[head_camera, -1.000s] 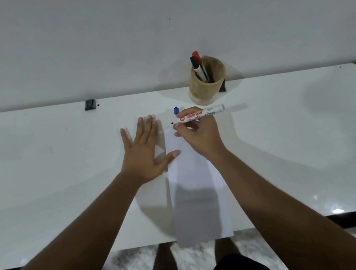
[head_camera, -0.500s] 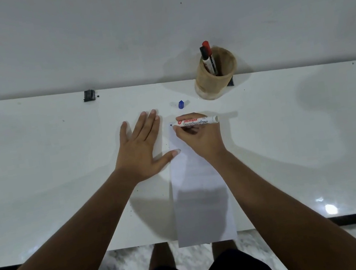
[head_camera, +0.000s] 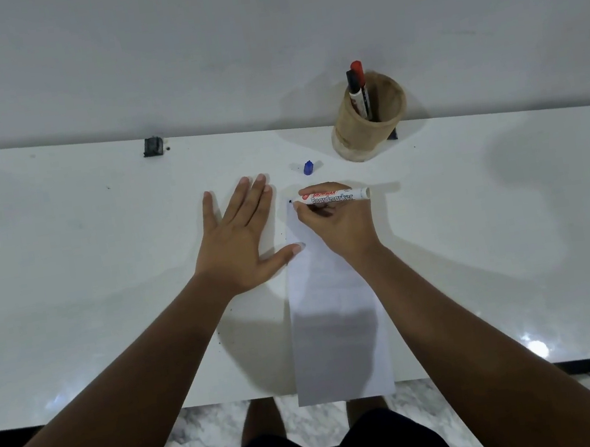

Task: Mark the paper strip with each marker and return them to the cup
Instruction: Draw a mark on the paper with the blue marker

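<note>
A long white paper strip (head_camera: 336, 316) lies on the white table, its near end hanging over the front edge. My right hand (head_camera: 339, 222) grips an uncapped white board marker (head_camera: 331, 197), held level with its tip at the strip's far left corner. My left hand (head_camera: 240, 239) lies flat and spread on the table, thumb on the strip's left edge. The marker's blue cap (head_camera: 308, 167) stands just beyond the strip. A tan cup (head_camera: 366, 124) near the wall holds a black marker (head_camera: 354, 90) and a red marker (head_camera: 358, 76).
The white table (head_camera: 83, 274) reaches from the wall to its front edge near me. A small black object (head_camera: 153, 146) sits at the back left by the wall. Another small dark thing (head_camera: 392, 134) peeks out behind the cup. Below are my knees and a marble floor.
My right hand has lowered the marker from above the strip's far end down to the paper, tip now at the far left corner. My left hand stays flat in place.
</note>
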